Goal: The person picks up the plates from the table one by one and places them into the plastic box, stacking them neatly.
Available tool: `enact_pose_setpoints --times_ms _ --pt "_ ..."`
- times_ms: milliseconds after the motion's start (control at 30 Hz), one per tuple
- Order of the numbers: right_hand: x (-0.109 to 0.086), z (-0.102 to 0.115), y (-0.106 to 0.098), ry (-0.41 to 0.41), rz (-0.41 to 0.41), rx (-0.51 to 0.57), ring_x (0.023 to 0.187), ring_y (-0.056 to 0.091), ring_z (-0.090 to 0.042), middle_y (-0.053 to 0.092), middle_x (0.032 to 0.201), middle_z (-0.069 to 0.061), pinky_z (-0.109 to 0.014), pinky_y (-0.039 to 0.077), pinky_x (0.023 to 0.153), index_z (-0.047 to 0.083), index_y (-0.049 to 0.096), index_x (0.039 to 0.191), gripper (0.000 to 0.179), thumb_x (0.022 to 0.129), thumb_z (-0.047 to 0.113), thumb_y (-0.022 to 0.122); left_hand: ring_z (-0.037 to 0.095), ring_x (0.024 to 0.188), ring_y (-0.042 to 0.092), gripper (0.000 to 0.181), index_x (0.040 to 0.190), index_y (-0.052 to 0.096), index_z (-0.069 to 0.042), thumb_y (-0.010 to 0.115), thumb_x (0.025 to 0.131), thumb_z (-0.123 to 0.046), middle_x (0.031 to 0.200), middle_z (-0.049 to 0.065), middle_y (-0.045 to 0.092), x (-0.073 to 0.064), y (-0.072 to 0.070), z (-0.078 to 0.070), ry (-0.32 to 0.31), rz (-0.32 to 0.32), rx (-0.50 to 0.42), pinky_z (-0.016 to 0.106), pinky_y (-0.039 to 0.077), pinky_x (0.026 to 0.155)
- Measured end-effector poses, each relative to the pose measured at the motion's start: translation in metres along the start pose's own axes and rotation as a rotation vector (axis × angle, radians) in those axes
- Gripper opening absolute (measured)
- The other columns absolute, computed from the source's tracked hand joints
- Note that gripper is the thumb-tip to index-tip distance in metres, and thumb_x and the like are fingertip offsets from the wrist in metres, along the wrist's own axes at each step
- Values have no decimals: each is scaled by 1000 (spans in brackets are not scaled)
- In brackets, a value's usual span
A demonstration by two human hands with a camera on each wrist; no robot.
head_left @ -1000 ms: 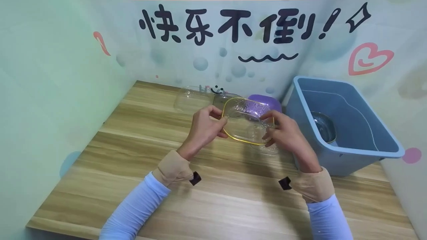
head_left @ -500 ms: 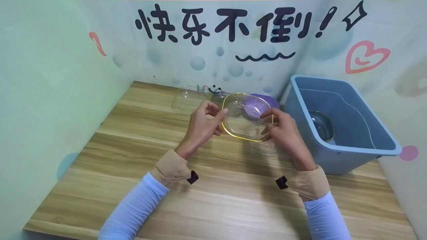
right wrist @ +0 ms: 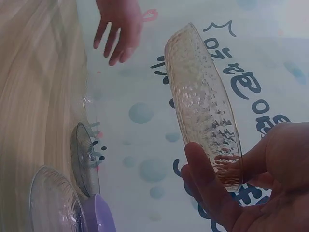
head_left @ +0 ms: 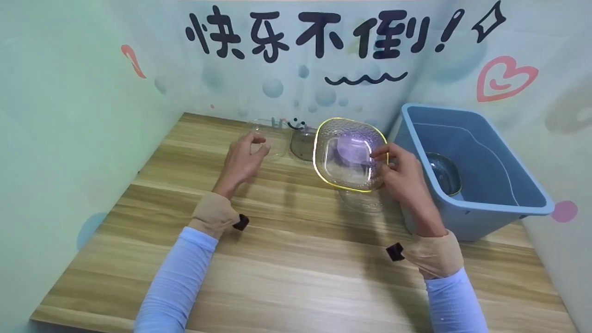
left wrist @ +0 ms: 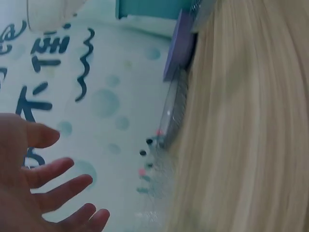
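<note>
My right hand (head_left: 401, 173) pinches the right side of a clear, dimpled bowl (head_left: 332, 159) with a yellow rim, held up over the table. In the right wrist view this bowl (right wrist: 198, 96) appears side-on, fingers beneath and thumb at its edge. My left hand (head_left: 245, 157) holds nothing; its fingers are loosely bent, and in the left wrist view the same hand (left wrist: 53, 188) has them spread apart. Near it at the back lies a clear, see-through dish (head_left: 276, 138). Beside that is a grey see-through bowl (head_left: 301, 147). A purple bowl (right wrist: 100, 215) is partly seen through the held bowl.
A blue bin (head_left: 490, 210) stands at the right, with a dark bowl (head_left: 446, 173) inside. Another clear bowl (head_left: 363, 201) rests on the wooden table (head_left: 296, 268) below the held one. Printed cloth walls (head_left: 259, 88) close off the back and sides.
My left hand has let go of the yellow-rimmed bowl and moved left. My right hand keeps hold of the bowl, which is now raised and tilted with its inside facing me more.
</note>
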State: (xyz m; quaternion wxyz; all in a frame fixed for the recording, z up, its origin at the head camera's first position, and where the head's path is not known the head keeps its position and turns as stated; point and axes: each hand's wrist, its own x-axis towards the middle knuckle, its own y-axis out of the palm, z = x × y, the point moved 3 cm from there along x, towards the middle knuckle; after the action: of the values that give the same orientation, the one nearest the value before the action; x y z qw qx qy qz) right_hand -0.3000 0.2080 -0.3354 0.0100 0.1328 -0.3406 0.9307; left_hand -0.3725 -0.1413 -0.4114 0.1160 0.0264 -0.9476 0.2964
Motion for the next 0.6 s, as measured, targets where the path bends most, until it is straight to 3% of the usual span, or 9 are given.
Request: enact_pose_setpoints --times_ms 167,300,433,600 --pt "-4 5 -11 16 -21 5 75 64 -22 63 118 -17 -19 51 54 5 68 119 35 91 -5 49 38 152 33 48 145 53 -12 57 103 -33 158 11 48 6 1 24 2 102 -8 55 26 127" --pt "-8 11 -24 27 -21 -20 84 66 -28 60 125 -17 -19 50 56 6 65 123 35 94 -3 49 37 156 26 58 154 43 -12 56 104 -38 166 11 36 6 0 42 -26 189 0 57 23 129" --pt "-9 15 -42 53 -25 -39 86 69 -29 58 128 -15 -21 54 60 7 64 124 31 97 0 51 37 156 27 63 159 36 -11 55 105 -38 170 13 28 5 0 50 -22 278 -42 55 25 129" --pt "-1 17 -67 61 -34 -65 80 69 -21 58 128 -14 -21 60 61 6 63 122 27 98 2 52 39 154 33 61 159 34 -12 55 106 -32 170 14 27 4 3 51 -35 319 -104 54 27 128"
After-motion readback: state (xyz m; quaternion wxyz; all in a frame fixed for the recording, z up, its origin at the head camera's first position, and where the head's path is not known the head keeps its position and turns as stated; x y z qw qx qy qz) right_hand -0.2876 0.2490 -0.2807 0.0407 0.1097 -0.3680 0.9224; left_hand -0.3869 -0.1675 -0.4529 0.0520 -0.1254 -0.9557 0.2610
